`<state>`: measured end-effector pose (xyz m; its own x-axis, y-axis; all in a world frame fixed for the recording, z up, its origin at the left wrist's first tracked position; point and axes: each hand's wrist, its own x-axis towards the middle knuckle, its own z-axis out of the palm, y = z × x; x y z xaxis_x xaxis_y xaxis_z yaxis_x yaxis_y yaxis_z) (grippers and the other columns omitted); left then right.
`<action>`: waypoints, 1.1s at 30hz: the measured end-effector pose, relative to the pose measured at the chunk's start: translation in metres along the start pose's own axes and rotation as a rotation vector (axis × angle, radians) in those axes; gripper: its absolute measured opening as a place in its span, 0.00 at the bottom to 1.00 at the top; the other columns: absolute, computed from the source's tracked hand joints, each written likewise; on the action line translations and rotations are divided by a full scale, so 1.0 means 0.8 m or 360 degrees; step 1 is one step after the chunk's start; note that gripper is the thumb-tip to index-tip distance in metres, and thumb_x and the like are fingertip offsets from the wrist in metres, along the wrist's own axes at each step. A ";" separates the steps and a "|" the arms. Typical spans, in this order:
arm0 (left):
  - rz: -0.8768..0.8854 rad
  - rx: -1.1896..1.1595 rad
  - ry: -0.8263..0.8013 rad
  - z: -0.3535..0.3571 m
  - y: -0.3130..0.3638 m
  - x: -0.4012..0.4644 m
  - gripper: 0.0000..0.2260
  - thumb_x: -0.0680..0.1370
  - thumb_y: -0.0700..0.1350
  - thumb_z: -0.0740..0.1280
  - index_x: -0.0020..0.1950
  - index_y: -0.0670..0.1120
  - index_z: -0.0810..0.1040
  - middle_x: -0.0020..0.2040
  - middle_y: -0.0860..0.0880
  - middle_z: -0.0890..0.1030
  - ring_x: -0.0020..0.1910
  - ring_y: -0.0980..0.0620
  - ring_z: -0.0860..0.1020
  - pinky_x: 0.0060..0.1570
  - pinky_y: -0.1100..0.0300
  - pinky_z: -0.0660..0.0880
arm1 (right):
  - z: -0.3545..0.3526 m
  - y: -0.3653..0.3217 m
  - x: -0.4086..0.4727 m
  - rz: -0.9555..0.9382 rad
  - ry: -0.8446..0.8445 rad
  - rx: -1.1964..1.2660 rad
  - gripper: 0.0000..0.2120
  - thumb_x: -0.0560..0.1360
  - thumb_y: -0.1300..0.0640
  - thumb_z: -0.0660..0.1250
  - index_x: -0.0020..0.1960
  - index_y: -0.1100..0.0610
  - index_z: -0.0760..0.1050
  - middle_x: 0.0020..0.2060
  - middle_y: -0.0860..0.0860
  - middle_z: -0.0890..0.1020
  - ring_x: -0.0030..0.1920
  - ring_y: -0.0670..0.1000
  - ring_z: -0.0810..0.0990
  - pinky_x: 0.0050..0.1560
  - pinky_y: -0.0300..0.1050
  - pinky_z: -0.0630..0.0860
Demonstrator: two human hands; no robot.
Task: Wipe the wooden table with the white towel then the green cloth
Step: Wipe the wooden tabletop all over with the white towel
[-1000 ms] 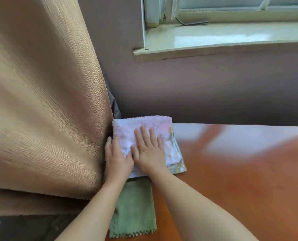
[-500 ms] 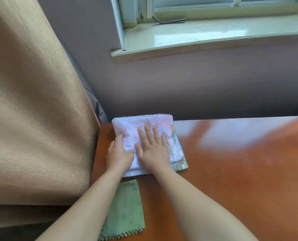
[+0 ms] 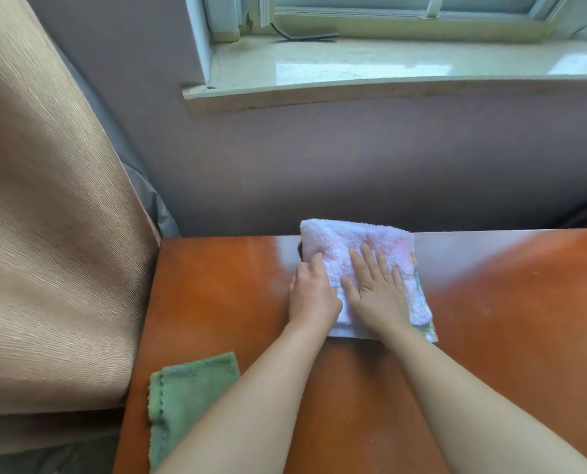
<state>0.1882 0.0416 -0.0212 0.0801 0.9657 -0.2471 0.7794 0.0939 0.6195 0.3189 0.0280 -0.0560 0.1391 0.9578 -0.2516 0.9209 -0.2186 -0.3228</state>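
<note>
Nearest, the green cloth (image 3: 186, 401) lies idle on the wooden surface (image 3: 217, 302), behind and left of the left grip (image 3: 311, 295); that grip curls on the white towel's (image 3: 357, 248) left edge, while the right grip (image 3: 377, 292) presses flat on it with 5 fingers spread; keep even pressure and overlap passes; no containers visible.

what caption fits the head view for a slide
Both hands, left and right, press white towel on wooden table; green cloth idle.
</note>
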 end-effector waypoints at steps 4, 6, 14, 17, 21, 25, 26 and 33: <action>-0.0071 0.0040 0.0027 -0.014 -0.015 -0.004 0.21 0.75 0.46 0.66 0.68 0.49 0.66 0.59 0.45 0.74 0.60 0.42 0.73 0.58 0.54 0.68 | -0.012 -0.044 0.012 0.0228 0.0074 0.0439 0.30 0.78 0.35 0.51 0.76 0.44 0.56 0.78 0.47 0.53 0.78 0.48 0.45 0.75 0.59 0.35; -0.0136 0.0106 0.0068 -0.026 -0.027 -0.009 0.15 0.75 0.46 0.63 0.62 0.49 0.71 0.57 0.46 0.76 0.58 0.43 0.73 0.55 0.53 0.70 | -0.002 -0.072 0.013 0.0256 0.0082 0.0327 0.36 0.73 0.28 0.50 0.77 0.39 0.49 0.79 0.50 0.50 0.78 0.52 0.42 0.72 0.61 0.31; -0.0345 -0.0065 0.0342 -0.083 -0.099 -0.011 0.14 0.74 0.37 0.60 0.57 0.41 0.79 0.66 0.47 0.73 0.66 0.47 0.69 0.64 0.59 0.63 | 0.056 -0.146 0.003 -0.0170 0.0138 0.0097 0.36 0.73 0.29 0.50 0.78 0.37 0.46 0.79 0.55 0.45 0.77 0.60 0.37 0.72 0.65 0.32; -0.0317 -0.0049 0.0269 -0.073 -0.082 -0.006 0.21 0.77 0.39 0.58 0.71 0.44 0.68 0.71 0.47 0.68 0.70 0.47 0.64 0.68 0.55 0.60 | 0.057 -0.132 0.008 -0.0209 0.0206 0.0065 0.35 0.73 0.31 0.52 0.78 0.39 0.49 0.79 0.54 0.49 0.78 0.60 0.42 0.73 0.64 0.37; -0.0150 0.0071 0.0189 -0.042 -0.054 0.007 0.22 0.79 0.38 0.56 0.73 0.43 0.64 0.74 0.47 0.64 0.72 0.48 0.61 0.70 0.57 0.57 | 0.038 -0.085 0.021 -0.0200 0.0207 0.0070 0.34 0.75 0.32 0.53 0.77 0.38 0.48 0.79 0.50 0.45 0.78 0.55 0.40 0.74 0.62 0.36; -0.0023 0.0264 0.0021 -0.007 -0.035 0.007 0.23 0.80 0.41 0.55 0.76 0.51 0.61 0.77 0.50 0.57 0.75 0.49 0.54 0.74 0.54 0.53 | 0.005 -0.001 0.038 -0.0023 0.0270 0.0005 0.33 0.76 0.33 0.52 0.78 0.39 0.47 0.79 0.49 0.44 0.78 0.54 0.39 0.74 0.62 0.37; -0.0023 0.0368 -0.0006 0.001 -0.030 0.007 0.22 0.81 0.44 0.55 0.76 0.52 0.61 0.78 0.50 0.56 0.76 0.49 0.53 0.74 0.53 0.53 | -0.008 0.028 0.045 0.0062 0.0290 -0.0011 0.33 0.76 0.33 0.52 0.78 0.39 0.48 0.79 0.48 0.45 0.78 0.53 0.40 0.74 0.62 0.37; -0.0117 0.0735 -0.0160 0.026 -0.008 0.022 0.24 0.82 0.47 0.53 0.77 0.52 0.52 0.79 0.47 0.47 0.77 0.42 0.45 0.72 0.37 0.51 | -0.035 0.083 0.063 0.0340 0.0375 0.0076 0.36 0.74 0.32 0.56 0.78 0.40 0.50 0.79 0.51 0.47 0.78 0.55 0.40 0.74 0.64 0.37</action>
<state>0.1976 0.0530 -0.0453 0.0565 0.9302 -0.3627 0.9780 0.0215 0.2074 0.3973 0.0672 -0.0648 0.4130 0.9050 -0.1018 0.8445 -0.4224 -0.3294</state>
